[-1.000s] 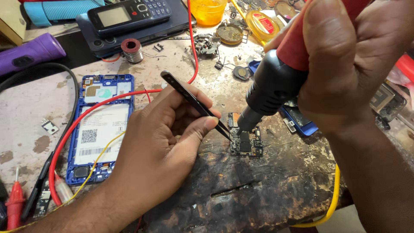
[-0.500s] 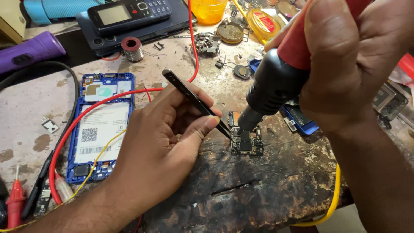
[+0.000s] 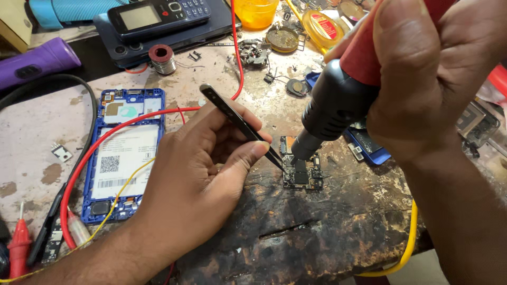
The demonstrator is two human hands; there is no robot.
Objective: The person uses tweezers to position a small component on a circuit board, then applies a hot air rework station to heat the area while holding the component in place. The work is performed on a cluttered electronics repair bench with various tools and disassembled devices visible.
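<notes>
Head view: left hand [image 3: 195, 184] pinches tweezers [image 3: 240, 125] on a circuit board [image 3: 301, 173]; right hand [image 3: 428, 79] grips a hot-air nozzle [image 3: 330, 113] just above. Lingering heat could scorch neighbouring components.

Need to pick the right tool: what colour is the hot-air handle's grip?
Red grip on the hot-air handle, black toward the nozzle; head view.

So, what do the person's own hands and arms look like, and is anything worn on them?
Both are bare. The left hand and its forearm show no glove, sleeve, ring, watch or band. The right hand is bare too, and no sleeve shows on its forearm up to the picture's edge. The nails that show are short and unpainted. No markings are visible.
</notes>
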